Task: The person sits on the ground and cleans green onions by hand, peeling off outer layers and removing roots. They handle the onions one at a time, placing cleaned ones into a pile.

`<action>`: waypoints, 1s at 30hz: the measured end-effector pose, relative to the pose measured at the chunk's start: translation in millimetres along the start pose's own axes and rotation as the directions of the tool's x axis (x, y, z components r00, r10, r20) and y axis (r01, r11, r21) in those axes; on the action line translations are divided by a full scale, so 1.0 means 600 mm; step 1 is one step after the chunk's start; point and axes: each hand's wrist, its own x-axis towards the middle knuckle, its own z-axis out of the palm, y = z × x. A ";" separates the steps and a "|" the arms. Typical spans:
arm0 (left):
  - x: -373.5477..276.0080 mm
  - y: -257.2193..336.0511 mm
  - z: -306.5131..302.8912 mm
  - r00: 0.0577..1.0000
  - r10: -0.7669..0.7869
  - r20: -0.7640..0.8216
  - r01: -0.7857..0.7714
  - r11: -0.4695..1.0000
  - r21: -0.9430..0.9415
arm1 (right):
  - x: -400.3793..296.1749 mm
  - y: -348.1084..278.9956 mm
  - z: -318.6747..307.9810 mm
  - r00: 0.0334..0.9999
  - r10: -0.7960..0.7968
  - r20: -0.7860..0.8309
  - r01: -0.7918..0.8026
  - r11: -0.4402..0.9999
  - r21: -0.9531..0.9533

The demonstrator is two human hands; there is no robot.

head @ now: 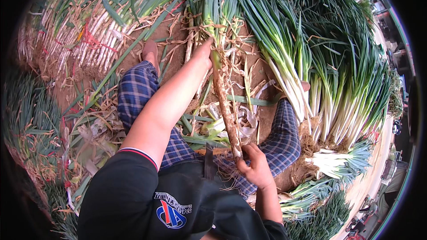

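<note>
A single long green onion stalk [224,101] with a dirty brown outer skin runs up and down in front of me. My left hand [204,53] grips it high up, where the stalk turns green and dry leaves hang off. Near the root end, my right hand [255,165] pinches the stalk between thumb and fingers. Its thin roots [230,171] dangle over my lap. Past my left hand lie more green onions [230,3], green tops pointing away. Just right of the stalk hangs a strip of dry husk [236,106].
Cleaned white-stemmed green onions [290,83] lean at the right beside a larger pile [347,106]. Unpeeled ones tied with red string [88,38] lie at the upper left. Peeled skins [90,143] and leaf scraps litter the ground between and beside my legs.
</note>
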 end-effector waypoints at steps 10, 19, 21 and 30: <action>0.009 0.021 -0.066 0.969 0.243 -0.047 -0.153 0.736 0.659 | 0.122 0.062 0.127 0.887 -0.093 -0.452 0.038 0.991 -0.129; -0.166 -0.176 -0.269 0.133 -0.982 -0.131 -0.612 -0.185 0.769 | 0.274 0.191 0.083 0.931 0.098 -0.352 -0.199 0.945 -0.261; -0.190 -0.139 -0.207 0.253 -0.939 -0.234 -0.524 -0.336 0.783 | 0.272 0.201 0.059 0.947 0.179 -0.266 -0.239 0.947 -0.213; 0.053 0.036 -0.148 0.992 -0.096 0.080 0.105 0.987 -0.121 | 0.099 0.083 0.046 0.939 0.265 0.219 -0.315 0.408 0.857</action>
